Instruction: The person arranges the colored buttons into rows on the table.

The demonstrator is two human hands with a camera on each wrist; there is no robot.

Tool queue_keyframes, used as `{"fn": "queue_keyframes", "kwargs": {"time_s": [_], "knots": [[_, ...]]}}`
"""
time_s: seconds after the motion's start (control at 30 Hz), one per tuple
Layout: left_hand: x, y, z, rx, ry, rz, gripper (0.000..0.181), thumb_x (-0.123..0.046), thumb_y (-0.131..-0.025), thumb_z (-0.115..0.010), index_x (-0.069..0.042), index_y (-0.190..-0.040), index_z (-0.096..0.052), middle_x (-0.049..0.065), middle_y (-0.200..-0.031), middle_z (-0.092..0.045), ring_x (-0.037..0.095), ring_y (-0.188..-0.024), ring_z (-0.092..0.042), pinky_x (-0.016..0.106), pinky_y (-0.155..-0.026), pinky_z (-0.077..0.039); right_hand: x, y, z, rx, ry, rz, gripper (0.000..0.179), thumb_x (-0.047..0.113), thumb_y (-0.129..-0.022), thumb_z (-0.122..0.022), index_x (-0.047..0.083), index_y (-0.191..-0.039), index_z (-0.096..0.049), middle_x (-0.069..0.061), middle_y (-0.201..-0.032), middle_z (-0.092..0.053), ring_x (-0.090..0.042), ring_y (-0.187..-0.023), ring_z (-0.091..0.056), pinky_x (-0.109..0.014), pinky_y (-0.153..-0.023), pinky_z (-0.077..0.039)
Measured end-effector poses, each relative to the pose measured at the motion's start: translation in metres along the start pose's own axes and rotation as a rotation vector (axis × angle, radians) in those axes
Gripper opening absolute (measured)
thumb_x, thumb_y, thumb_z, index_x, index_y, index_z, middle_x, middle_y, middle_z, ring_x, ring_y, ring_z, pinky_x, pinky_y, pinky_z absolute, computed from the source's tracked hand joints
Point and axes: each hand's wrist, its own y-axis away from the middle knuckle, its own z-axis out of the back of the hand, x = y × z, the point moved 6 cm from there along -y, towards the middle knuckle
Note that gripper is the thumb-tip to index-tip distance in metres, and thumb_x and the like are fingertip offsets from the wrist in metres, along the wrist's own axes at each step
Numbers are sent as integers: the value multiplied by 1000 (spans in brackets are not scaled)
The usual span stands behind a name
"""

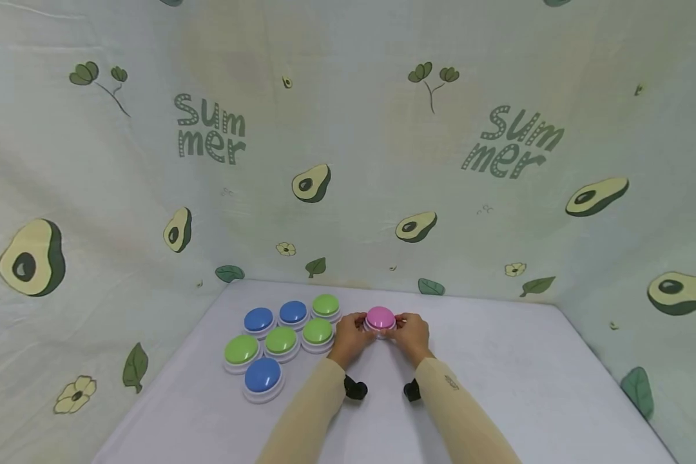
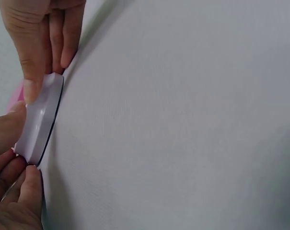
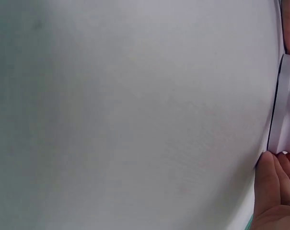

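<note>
A pink dome push button point(image 1: 380, 317) with a white round base stands on the white table, between both hands. My left hand point(image 1: 350, 336) holds the base at its left side, while my right hand point(image 1: 413, 335) grips the right side. In the left wrist view, the thumbs rest on the front of the white base point(image 2: 41, 120), with other fingers at its sides; the pink top is mostly hidden. Only part of the base point(image 3: 283, 105) shows at the edge of the right wrist view, with right-hand fingers point(image 3: 269, 182) touching its side.
Left of the hands stand several green buttons point(image 1: 281, 339) and three blue buttons point(image 1: 263, 375) on white bases, grouped close together. The nearest green button point(image 1: 318, 331) is right beside my left hand. A printed avocado cloth point(image 1: 359, 129) hangs behind the table point(image 1: 499, 374).
</note>
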Motion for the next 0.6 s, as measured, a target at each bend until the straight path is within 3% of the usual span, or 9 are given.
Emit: {"fn": "queue_keyframes", "kwargs": {"time_s": [0.17,0.4,0.5,0.6], "knots": [[3,8,0,15,-3,6,63,-15,-87,-88,6,-140,-61,22,-135,-67,35,-130,-62,43,-111,-52,-3,3,0,28,-25,29,59,15,-83,-91,-11,-129,-66,-29,-129,-69,-43,-125,-64,-52,-107,-53],[5,26,6,46,-20,11,55,-11,-86,-87,5,-134,-66,19,-127,-71,32,-121,-66,42,-105,-56,-1,16,-5,60,-8,32,79,23,-82,-92,-16,-139,-54,-34,-139,-60,-49,-131,-57,-57,-112,-48],[4,41,14,71,-62,26,52,-14,-87,-87,3,-132,-68,15,-123,-72,30,-116,-67,44,-103,-57,7,30,-8,28,30,24,81,24,-81,-92,-19,-137,-53,-38,-137,-58,-52,-129,-56,-60,-110,-48],[-2,57,29,67,-77,13,47,-13,-87,-87,4,-127,-69,15,-117,-73,32,-113,-69,47,-101,-58,20,46,-10,-65,39,54,85,20,-79,-94,-21,-139,-49,-40,-139,-55,-54,-130,-55,-62,-110,-47]]}}
